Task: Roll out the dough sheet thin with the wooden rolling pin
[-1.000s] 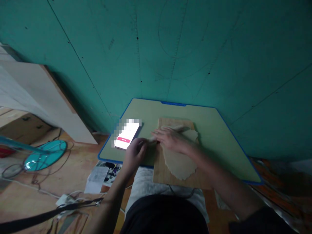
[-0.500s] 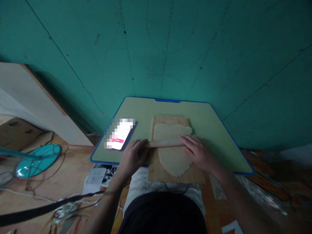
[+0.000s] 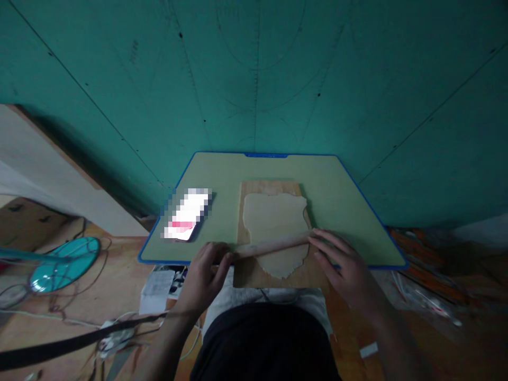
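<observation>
A pale wooden rolling pin (image 3: 273, 246) lies at a slight tilt across a flat, uneven-edged sheet of dough (image 3: 273, 214), its right end farther from me. The dough rests on a wooden board (image 3: 248, 275), toward whose near edge it narrows. My left hand (image 3: 208, 272) is closed around the pin's left end, its thumb on the near side. At the pin's right end, my right hand (image 3: 341, 262) holds it lightly by the fingertips, the fingers fairly straight and the thumb apart.
Under the board is a pale green tabletop (image 3: 349, 211) with a blue rim, against a green wall (image 3: 254, 79). A lit phone (image 3: 190, 211) lies on its left side. Cables, a power strip (image 3: 115, 338) and a turquoise round base (image 3: 65, 264) are on the floor at left.
The rolling pin has come nearer to me over the dough and its left end has swung closer. My right hand has shifted from lying over the pin to its end. The view has moved slightly.
</observation>
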`<state>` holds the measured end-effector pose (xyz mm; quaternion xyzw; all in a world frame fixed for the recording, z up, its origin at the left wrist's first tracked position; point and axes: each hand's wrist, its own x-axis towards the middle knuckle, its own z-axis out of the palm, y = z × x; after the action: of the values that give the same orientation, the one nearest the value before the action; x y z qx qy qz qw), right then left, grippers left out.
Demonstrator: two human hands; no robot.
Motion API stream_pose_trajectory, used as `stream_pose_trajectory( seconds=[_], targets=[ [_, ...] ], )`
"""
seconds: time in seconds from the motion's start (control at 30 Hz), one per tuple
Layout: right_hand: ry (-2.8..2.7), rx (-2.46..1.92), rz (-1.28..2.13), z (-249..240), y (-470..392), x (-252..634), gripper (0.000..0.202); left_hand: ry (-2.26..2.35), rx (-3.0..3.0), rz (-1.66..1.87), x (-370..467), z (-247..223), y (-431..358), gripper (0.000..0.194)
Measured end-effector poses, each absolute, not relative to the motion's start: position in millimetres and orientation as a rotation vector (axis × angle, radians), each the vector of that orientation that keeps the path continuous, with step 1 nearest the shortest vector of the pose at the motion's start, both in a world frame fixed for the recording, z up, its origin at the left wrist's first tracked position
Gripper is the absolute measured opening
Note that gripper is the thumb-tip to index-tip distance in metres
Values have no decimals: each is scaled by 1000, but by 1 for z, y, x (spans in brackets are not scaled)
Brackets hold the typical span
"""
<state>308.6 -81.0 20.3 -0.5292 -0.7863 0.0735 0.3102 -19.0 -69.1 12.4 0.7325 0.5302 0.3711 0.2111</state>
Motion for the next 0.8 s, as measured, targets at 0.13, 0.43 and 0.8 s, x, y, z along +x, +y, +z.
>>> stream_pose_trajectory(
  seconds=[0.13, 0.43, 0.8],
  targets=[
    [-2050, -1370, 180, 15, -66, 307, 35, 1481, 2119, 1036, -13, 15, -57, 24],
    [-1932, -1367, 180, -5, -55, 285, 39, 1657, 2183, 1115, -19, 2, -30, 22],
    [-1854, -1316, 262, -11, -63, 289, 33, 2218, 2166, 776, -68, 37, 28, 42]
  ],
)
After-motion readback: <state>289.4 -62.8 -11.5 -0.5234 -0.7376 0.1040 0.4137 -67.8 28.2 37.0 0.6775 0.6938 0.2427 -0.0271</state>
